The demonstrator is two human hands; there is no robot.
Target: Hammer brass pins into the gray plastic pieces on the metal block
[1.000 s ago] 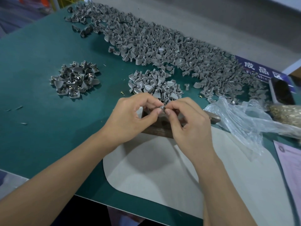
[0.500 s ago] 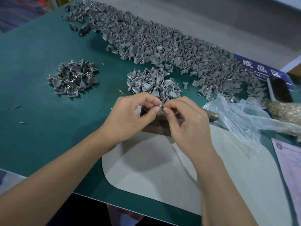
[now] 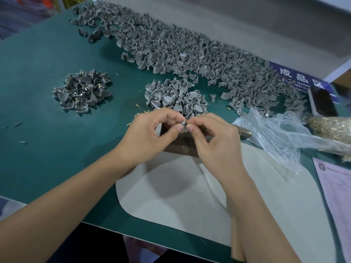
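Note:
My left hand (image 3: 152, 133) and my right hand (image 3: 214, 141) meet above the dark metal block (image 3: 178, 147), fingertips together. Between them they pinch one small gray plastic piece (image 3: 183, 123); I cannot see whether a pin is in it. The block is mostly hidden under both hands. A small heap of gray plastic pieces (image 3: 174, 95) lies just beyond the hands. A few loose brass pins (image 3: 137, 105) lie on the green mat to its left. The hammer's handle end (image 3: 245, 132) pokes out right of my right hand.
A long band of gray pieces (image 3: 190, 52) runs across the back of the green mat (image 3: 38, 130). A separate pile with brass showing (image 3: 81, 92) sits at left. A clear plastic bag (image 3: 281, 137) holding brass pins (image 3: 330, 128), a dark phone (image 3: 322, 101) and paper (image 3: 340, 186) lie right. A white pad (image 3: 171, 196) lies near.
Both hands stay together over the block, still pinching the small piece; only the fingertips shifted slightly. The view drifted a little.

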